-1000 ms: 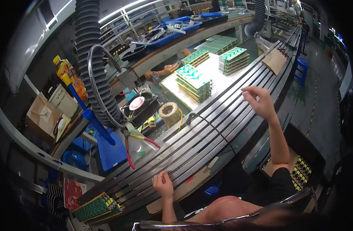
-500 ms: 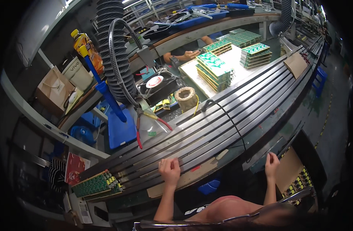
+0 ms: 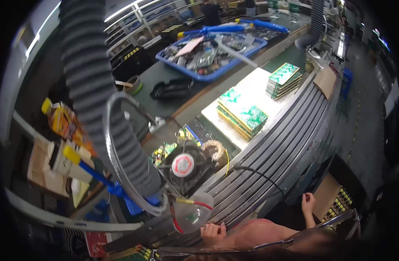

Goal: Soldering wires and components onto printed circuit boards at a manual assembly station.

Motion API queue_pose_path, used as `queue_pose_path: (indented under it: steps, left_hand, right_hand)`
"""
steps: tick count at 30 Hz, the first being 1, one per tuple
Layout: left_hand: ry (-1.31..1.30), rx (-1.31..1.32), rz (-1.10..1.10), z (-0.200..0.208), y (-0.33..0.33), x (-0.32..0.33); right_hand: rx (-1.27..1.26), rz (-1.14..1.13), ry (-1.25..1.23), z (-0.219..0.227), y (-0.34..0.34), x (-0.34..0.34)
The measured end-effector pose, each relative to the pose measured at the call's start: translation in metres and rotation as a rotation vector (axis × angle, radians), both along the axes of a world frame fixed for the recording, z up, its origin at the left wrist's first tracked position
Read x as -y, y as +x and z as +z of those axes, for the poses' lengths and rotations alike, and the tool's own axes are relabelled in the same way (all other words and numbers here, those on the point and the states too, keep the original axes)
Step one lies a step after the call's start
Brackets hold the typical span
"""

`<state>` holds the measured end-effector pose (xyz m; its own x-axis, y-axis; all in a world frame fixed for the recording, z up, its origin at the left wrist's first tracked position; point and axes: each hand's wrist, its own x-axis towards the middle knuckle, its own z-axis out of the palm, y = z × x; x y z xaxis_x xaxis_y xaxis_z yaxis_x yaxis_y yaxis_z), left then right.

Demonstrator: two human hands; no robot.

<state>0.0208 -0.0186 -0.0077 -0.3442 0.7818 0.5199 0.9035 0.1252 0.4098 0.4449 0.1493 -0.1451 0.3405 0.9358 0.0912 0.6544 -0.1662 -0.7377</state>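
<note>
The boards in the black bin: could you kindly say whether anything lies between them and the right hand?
Brown cardboard shows between the right hand and the boards; whether it blocks is unclear.

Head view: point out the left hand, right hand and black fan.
Left hand [image 3: 213, 234]: head view, middle of the hand.
Right hand [image 3: 309, 204]: head view, middle of the hand.
Black fan [image 3: 183, 165]: head view, on its pale round hub.

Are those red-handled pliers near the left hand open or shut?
Apparently open: the red-handled pliers have handles spread wide apart; the jaws are unclear.
</note>
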Motion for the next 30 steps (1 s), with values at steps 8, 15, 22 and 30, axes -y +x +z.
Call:
queue_pose_path:
  steps: [8,15,22,30]
  left_hand:
    - [-0.04,-0.052,-0.035,-0.004,-0.005,-0.012]
    - [-0.163,-0.376,0.108,-0.049,-0.054,-0.026]
    - [-0.407,-1.005,0.399,-0.07,-0.093,-0.058]
    - [-0.776,-1.698,0.846,-0.09,-0.116,-0.06]
  right_hand:
    - [0.034,0.176,0.383,0.169,-0.022,-0.182]
    - [0.054,0.512,0.889,0.461,-0.163,-0.356]
    - [0.736,0.731,0.721,0.556,-0.292,-0.527]
    - [0.87,0.813,0.04,0.564,-0.34,-0.559]
